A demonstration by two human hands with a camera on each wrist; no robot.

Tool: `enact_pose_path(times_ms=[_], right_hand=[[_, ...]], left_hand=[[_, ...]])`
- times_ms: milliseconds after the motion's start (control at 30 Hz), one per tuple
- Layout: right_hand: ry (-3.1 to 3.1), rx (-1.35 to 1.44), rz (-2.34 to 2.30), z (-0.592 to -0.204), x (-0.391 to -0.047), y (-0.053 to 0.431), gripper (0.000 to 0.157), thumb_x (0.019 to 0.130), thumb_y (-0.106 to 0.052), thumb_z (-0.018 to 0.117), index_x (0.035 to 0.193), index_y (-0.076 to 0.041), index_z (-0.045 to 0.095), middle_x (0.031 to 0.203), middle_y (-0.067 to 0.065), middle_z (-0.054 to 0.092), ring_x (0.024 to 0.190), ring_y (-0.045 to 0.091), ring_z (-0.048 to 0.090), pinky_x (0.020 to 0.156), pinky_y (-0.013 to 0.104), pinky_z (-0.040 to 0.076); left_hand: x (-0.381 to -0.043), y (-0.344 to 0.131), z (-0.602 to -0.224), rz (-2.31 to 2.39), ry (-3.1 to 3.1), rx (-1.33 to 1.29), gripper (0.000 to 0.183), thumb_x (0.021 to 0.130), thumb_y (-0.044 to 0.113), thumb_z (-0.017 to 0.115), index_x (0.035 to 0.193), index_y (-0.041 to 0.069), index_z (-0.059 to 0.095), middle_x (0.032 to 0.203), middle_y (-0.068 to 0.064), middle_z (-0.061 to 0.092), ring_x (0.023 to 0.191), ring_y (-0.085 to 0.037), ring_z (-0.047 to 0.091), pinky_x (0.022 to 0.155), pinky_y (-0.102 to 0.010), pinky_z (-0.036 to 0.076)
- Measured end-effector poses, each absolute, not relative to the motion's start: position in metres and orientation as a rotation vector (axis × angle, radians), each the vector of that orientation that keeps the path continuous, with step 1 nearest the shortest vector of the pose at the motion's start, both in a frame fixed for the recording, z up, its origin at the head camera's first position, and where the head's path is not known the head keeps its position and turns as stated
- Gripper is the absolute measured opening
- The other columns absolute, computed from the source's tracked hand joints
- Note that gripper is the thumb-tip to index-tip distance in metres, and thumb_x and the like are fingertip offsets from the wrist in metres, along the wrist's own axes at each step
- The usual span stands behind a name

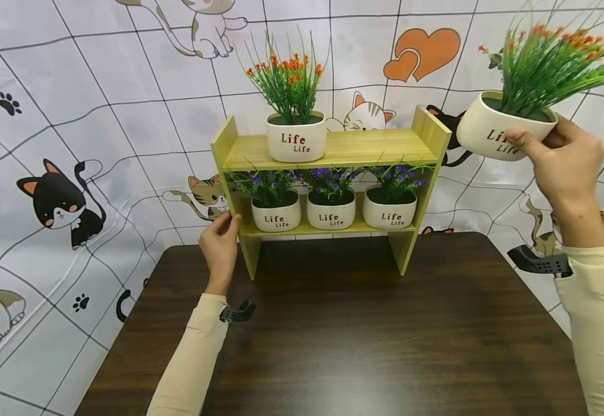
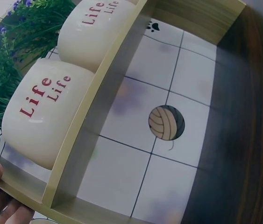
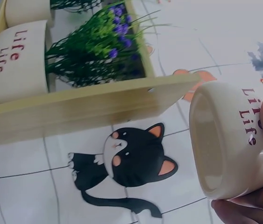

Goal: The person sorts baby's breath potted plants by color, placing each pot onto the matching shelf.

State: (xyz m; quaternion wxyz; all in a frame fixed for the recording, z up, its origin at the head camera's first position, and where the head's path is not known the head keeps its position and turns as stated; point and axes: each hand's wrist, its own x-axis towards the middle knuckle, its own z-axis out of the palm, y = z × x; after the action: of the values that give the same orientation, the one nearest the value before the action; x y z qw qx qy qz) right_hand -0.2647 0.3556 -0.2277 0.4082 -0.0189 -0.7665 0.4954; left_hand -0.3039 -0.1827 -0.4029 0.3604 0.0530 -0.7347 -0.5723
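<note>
My right hand [image 1: 569, 164] grips a cream flower pot [image 1: 481, 130] of orange artificial flowers, thumb on its "Life" lettering. Held tilted in the air, the pot is right of a two-tier wooden shelf [image 1: 374, 145]; its underside faces the right wrist view. With thumb and fingers my left hand [image 1: 218, 248] pinches the left side panel of the shelf at lower-tier height. A similar orange-flowered pot [image 1: 296, 138] stands left of centre on the upper tier. Three matching pots with purple flowers, including the middle one [image 1: 331, 211], line the lower tier.
The shelf stands at the back of a dark wooden table [image 1: 364, 341]. Close behind rises a wall covering [image 1: 140, 124] with tile lines and cartoon cats. A black wrist mount [image 1: 538, 261] sits on the right sleeve, another [image 1: 237, 312] on the left.
</note>
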Motion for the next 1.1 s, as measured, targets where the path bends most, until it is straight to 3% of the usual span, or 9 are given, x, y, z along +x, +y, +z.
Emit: enact_pose_path(times_ms=[233,533,700,800,1000,1100], right_hand=[[-1.922,-0.033,1.241,-0.213,-0.258,0.348,0.03,0.089,-0.031,0.089,0.116,-0.019,0.08,0.081,-0.034,0.068,0.077,-0.016,0.066,0.076,0.007,0.047],[-1.9,0.041,1.265,-0.203,-0.252,0.332,0.026,0.088,-0.027,0.09,0.111,-0.02,0.081,0.079,-0.033,0.07,0.077,-0.014,0.069,0.076,0.007,0.049],[-1.936,0.052,1.238,-0.202,-0.25,0.323,0.025,0.089,-0.03,0.089,0.111,-0.02,0.081,0.081,-0.033,0.069,0.079,-0.015,0.069,0.076,0.007,0.049],[-1.951,0.059,1.23,-0.2,-0.25,0.319,0.026,0.09,-0.032,0.088,0.111,-0.019,0.08,0.082,-0.034,0.069,0.08,-0.016,0.069,0.077,0.006,0.051],[-1.934,0.1,1.29,-0.196,-0.251,0.309,0.024,0.089,-0.03,0.089,0.109,-0.02,0.081,0.081,-0.032,0.072,0.081,-0.013,0.071,0.077,0.007,0.051],[-1.935,0.122,1.324,-0.195,-0.252,0.305,0.025,0.089,-0.029,0.089,0.11,-0.019,0.081,0.082,-0.03,0.073,0.082,-0.012,0.072,0.078,0.007,0.051]], left_hand=[[-0.304,-0.183,-0.402,-1.472,-1.891,0.135,0.024,0.098,0.014,0.079,0.117,0.0,0.081,0.114,-0.019,0.08,0.1,-0.027,0.077,0.075,-0.005,0.051],[-0.304,-0.182,-0.401,-1.476,-1.891,0.131,0.025,0.099,0.014,0.078,0.118,-0.002,0.08,0.115,-0.022,0.08,0.104,-0.036,0.077,0.074,-0.003,0.05],[-0.303,-0.182,-0.402,-1.474,-1.886,0.13,0.024,0.099,0.013,0.078,0.117,-0.002,0.081,0.114,-0.021,0.08,0.103,-0.034,0.077,0.074,-0.004,0.05],[-0.303,-0.182,-0.403,-1.474,-1.881,0.126,0.024,0.098,0.013,0.079,0.117,-0.002,0.081,0.114,-0.02,0.08,0.099,-0.025,0.077,0.075,-0.004,0.051],[-0.304,-0.183,-0.404,-1.486,-1.877,0.12,0.024,0.098,0.014,0.079,0.116,-0.002,0.081,0.114,-0.02,0.08,0.086,0.008,0.068,0.075,-0.005,0.052],[-0.305,-0.184,-0.404,-1.499,-1.871,0.119,0.024,0.098,0.014,0.079,0.117,-0.002,0.081,0.114,-0.021,0.08,0.084,0.015,0.064,0.076,-0.005,0.052]])
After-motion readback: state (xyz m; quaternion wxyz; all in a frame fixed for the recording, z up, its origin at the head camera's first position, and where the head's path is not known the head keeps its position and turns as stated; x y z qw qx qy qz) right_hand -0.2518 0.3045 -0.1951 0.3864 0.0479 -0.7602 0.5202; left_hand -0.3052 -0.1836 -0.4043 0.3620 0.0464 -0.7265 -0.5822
